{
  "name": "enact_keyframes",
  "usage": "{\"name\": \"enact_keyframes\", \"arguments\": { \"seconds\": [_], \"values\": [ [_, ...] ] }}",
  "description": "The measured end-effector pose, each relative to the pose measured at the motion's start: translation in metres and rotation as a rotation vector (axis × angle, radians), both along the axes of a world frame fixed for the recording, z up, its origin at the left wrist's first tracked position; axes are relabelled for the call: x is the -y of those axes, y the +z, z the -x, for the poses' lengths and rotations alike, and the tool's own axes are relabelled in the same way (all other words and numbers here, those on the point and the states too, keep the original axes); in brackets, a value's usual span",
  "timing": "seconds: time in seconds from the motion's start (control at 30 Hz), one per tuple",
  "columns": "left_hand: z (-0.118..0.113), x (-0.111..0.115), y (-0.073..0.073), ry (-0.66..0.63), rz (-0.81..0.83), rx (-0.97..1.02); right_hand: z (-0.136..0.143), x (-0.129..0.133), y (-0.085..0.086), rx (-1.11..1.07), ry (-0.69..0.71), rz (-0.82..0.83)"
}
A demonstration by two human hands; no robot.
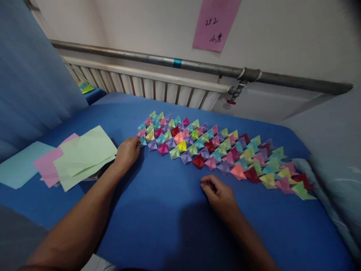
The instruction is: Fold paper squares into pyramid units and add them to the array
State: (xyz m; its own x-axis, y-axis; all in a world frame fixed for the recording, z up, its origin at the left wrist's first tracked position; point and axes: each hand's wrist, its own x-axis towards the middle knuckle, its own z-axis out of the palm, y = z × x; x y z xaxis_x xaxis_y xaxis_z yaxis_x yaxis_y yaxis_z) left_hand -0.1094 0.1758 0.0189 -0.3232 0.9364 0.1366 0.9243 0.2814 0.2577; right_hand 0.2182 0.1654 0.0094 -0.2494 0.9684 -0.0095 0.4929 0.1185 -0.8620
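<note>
Rows of small folded paper pieces (pixel 182 146) in many colours stand side by side on a blue cloth surface (pixel 158 199), running from the centre to the far right. My left hand (pixel 128 152) is at the left end of the rows, its fingertips pinched on a light blue folded piece (pixel 143 141). In front of the rows, my right hand (pixel 217 192) hovers with thumb and fingertips closed together; anything between them is too small to make out.
Sheets of green paper (pixel 87 150), pink paper (pixel 52 165) and light blue paper (pixel 24 163) lie at the left. Behind the surface are a radiator (pixel 141 84) and a metal pipe (pixel 197 67). A blue curtain (pixel 34 67) hangs at the left.
</note>
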Motion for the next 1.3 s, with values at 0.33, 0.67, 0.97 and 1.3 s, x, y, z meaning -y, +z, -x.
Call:
{"name": "enact_keyframes", "arguments": {
  "seconds": [0.33,0.67,0.97,1.3],
  "values": [
    [0.003,-0.002,-0.003,-0.010,-0.019,0.011,-0.001,0.000,0.000,0.035,0.003,-0.004],
    [-0.001,-0.001,-0.002,-0.003,-0.057,0.035,0.000,0.000,0.000,0.073,0.000,-0.039],
    [-0.023,0.013,0.013,0.019,-0.126,-0.015,-0.004,-0.005,-0.004,0.070,0.015,-0.032],
    [0.013,0.098,0.031,0.265,-0.378,-0.163,-0.001,0.004,0.001,0.069,0.032,-0.064]
  ]
}}
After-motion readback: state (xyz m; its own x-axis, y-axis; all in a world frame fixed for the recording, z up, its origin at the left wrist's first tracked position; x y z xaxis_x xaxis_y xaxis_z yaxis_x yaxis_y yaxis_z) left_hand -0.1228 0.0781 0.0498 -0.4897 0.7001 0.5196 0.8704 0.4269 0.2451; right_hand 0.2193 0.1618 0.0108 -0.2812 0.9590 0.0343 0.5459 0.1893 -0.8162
